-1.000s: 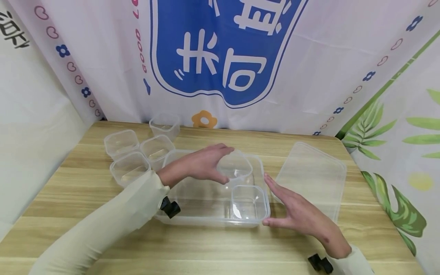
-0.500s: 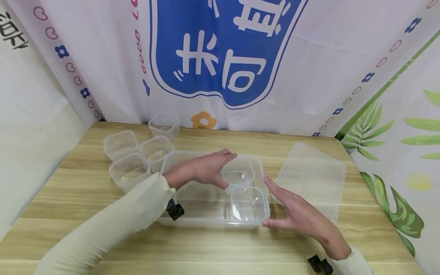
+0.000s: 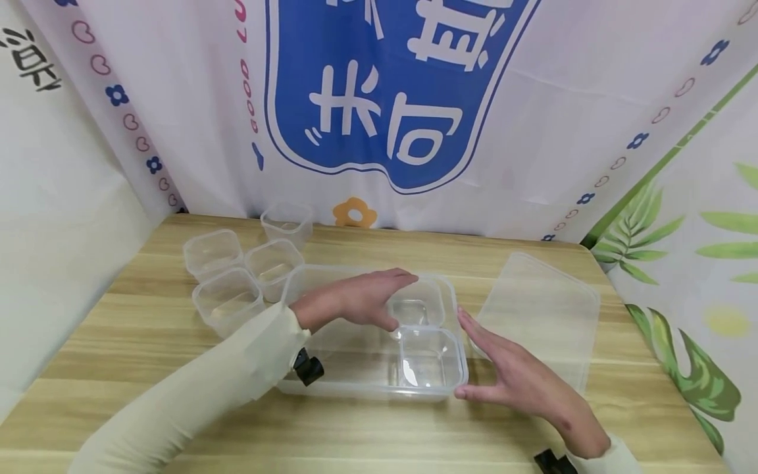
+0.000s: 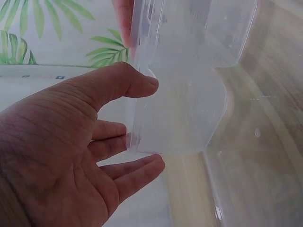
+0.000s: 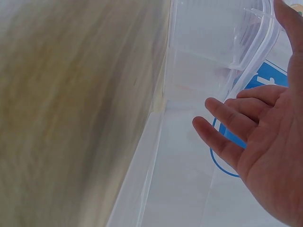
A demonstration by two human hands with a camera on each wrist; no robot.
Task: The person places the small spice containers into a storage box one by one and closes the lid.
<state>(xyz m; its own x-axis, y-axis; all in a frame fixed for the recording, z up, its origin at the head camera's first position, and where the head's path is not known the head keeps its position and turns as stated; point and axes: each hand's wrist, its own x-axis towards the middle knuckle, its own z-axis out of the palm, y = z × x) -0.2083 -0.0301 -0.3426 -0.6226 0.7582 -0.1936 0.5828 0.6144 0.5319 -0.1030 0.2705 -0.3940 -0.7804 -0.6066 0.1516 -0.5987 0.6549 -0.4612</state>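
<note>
Left hand [image 3: 368,300], spread wide, grips 1 small container [image 3: 425,307].

Midway across the bench [image 3: 308,438], the left hand [image 3: 364,299] holds a small clear container [image 3: 428,304] by its rim inside a large rectangular tub [image 3: 349,352], just behind a second small container [image 3: 431,359] at the tub's end toward the bench's right edge. The right hand [image 3: 512,368] touches that end with fingers and thumb, next to a flat translucent lid [image 3: 545,303] near the right edge. Four similar clear cups [image 3: 227,296] stand grouped toward the bench's back left corner, one close to the back edge.
</note>
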